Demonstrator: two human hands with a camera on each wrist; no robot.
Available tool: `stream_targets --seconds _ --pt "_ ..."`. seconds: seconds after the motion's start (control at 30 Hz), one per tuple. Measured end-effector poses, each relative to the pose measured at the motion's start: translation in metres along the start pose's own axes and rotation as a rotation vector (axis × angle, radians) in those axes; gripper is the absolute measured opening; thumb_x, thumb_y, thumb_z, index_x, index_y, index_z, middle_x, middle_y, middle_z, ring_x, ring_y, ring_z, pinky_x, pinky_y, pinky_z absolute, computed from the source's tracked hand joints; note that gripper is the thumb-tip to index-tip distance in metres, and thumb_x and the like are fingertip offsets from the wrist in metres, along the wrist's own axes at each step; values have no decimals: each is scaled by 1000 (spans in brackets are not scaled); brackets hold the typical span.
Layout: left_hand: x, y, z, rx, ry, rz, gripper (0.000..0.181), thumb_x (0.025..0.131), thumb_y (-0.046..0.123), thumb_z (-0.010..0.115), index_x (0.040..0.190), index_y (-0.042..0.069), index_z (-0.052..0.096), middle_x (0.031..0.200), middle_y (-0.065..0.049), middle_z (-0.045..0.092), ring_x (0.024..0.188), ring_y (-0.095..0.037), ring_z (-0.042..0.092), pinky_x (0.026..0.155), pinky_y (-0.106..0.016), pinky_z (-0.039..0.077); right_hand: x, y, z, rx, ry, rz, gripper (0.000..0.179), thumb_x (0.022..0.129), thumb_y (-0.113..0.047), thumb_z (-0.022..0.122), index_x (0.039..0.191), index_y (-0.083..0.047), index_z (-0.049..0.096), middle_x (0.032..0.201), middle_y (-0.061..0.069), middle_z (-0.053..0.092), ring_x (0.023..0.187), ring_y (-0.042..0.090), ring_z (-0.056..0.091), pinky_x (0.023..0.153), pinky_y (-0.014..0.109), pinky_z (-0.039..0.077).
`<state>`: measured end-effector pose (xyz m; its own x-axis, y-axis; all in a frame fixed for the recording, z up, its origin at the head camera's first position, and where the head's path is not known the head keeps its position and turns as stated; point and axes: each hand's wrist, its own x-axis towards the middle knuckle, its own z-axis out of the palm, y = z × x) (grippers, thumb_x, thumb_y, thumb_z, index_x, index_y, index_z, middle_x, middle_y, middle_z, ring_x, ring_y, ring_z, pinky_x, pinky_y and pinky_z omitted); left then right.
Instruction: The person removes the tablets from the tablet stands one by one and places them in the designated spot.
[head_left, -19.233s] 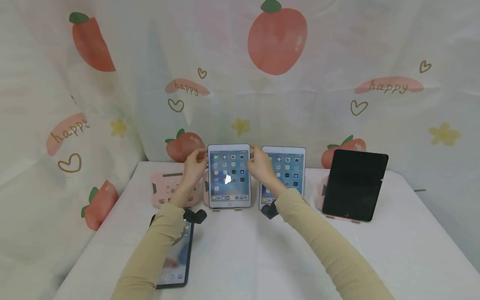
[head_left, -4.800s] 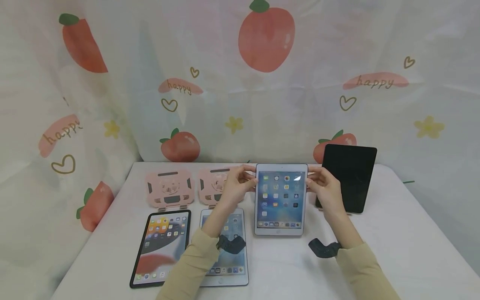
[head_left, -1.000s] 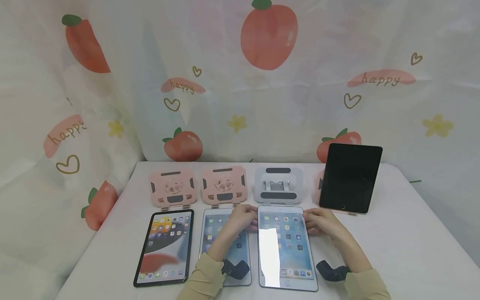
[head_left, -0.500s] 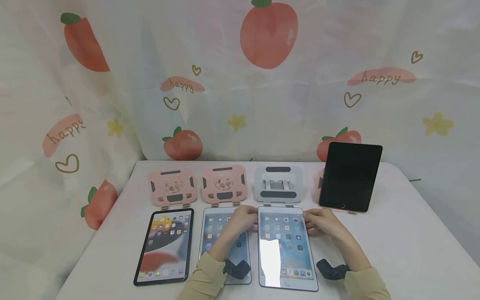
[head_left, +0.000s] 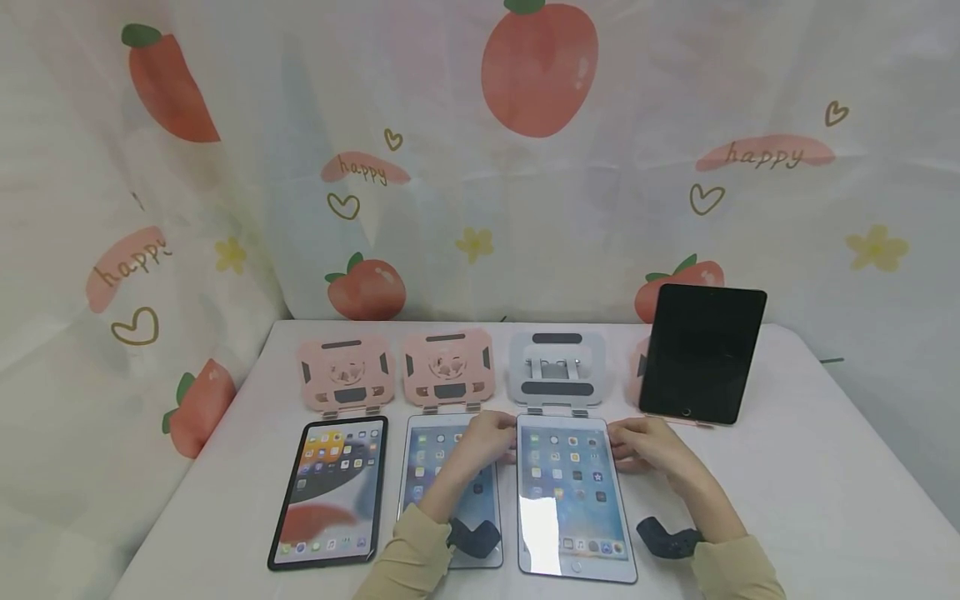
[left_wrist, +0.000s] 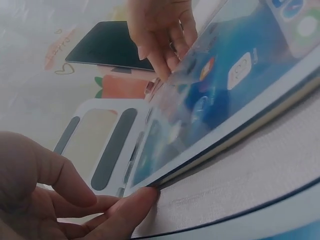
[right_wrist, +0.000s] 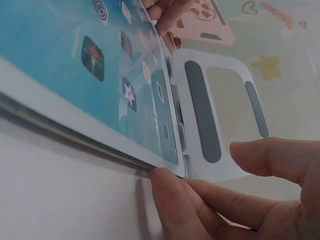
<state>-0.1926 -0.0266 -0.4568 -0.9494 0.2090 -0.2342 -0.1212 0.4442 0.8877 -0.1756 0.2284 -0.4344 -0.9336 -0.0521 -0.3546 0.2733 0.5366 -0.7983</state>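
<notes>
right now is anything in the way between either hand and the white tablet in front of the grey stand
Nothing visible is: the left hand and right hand already touch the white tablet at its upper corners. The neighbouring tablet lies alongside, on its left, and blocks neither hand.

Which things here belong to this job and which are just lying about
Likely the job: left hand, right hand, white-framed tablet between them, second white-framed tablet, black-framed tablet, dark-screened tablet, pink stands, gray-white stand.

Seemingly only setting: fruit-print backdrop, white tablecloth.
</notes>
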Motion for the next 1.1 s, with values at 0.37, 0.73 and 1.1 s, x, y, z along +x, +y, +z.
stream_targets --seconds 0.37,0.73,1.1 --pt "-2 2 -1 11 3 -2 35 91 12 53 121 -6 61 93 -15 69 73 -13 68 64 -23 57 1 4 -4 11 -10 -13 46 96 -23 53 123 14 54 105 24 67 85 18 68 76 33 59" --pt "-1 6 4 59 16 52 31 88 11 52 115 3 65 72 -4 62 59 -11 57 54 -20 44 -3 9 -18 5 28 -62 48 97 -26 54 129 9 52 109 22 67 86 20 68 74 29 58" --pt "2 12 24 111 -7 172 24 88 13 56 108 8 69 80 -3 66 61 -7 54 55 -19 45 1 19 -31 26 139 -148 46 99 -28 52 131 4 51 112 19 66 86 7 64 76 19 55"
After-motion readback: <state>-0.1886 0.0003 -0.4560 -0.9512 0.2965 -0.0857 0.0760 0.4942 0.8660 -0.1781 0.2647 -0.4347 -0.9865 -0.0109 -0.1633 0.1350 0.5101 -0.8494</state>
